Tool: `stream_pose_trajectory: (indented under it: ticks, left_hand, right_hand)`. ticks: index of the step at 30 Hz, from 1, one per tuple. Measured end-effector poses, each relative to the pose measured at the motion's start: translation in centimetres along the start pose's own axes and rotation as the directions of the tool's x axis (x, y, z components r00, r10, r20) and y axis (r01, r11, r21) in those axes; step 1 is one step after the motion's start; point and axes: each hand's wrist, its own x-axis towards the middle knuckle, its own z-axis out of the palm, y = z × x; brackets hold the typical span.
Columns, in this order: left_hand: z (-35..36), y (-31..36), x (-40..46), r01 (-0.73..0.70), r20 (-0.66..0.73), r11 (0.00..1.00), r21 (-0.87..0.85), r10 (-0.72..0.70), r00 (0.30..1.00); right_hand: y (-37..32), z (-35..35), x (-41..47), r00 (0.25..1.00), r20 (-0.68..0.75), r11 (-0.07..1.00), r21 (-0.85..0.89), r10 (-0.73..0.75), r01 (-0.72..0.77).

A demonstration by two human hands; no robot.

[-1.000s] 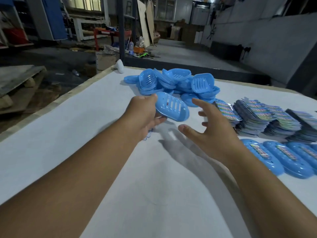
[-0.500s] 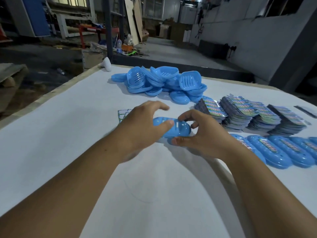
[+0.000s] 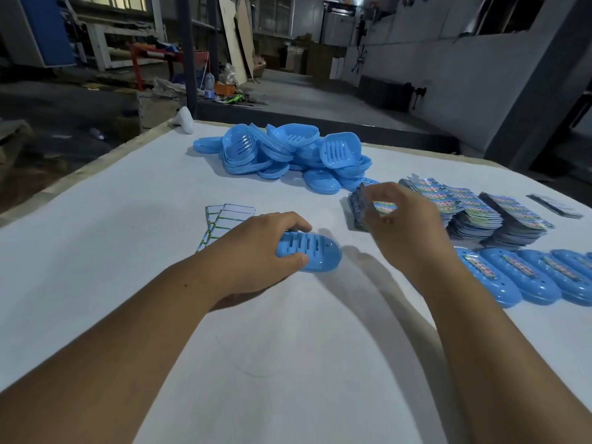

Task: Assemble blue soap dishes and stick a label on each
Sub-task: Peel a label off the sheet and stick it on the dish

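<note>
Dish under left grip

No text can be read anywhere. The labels stacked on the surface and those stuck on the finished dishes show only a colourful pattern, too small and blurred to make out.

**A Factory Packing Floor**

This is an industrial workshop: bare concrete floor, leaning boards, a red metal frame, and a white-covered worktable heaped with blue soap-dish parts and label stacks.
</note>
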Motion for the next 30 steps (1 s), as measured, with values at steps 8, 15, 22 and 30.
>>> stream_pose_trajectory:
  ticks: [8,15,22,30]
  left_hand:
    - [0.2,-0.5,0.2,0.018,-0.033,0.998,-0.055,-0.019,0.999]
    - [0.4,-0.8,0.2,0.018,-0.182,0.99,-0.143,-0.044,0.982]
    - [0.3,-0.2,1.0,0.074,-0.371,0.976,-0.207,-0.148,0.917]
    - [-0.6,0.1,1.9,0.203,-0.253,0.744,-0.637,-0.45,0.856]
  right_hand:
    - [1.1,0.3,0.5,0.983,-0.031,0.921,-0.344,0.182,-0.181]
    - [1.4,0.6,0.7,0.974,-0.146,0.899,-0.38,0.173,-0.217]
    - [0.0,0.0,0.6,0.958,-0.276,0.948,-0.275,0.082,-0.16]
    - [-4.6,2.0,-2.4,0.919,-0.041,0.92,-0.035,-0.391,0.39]
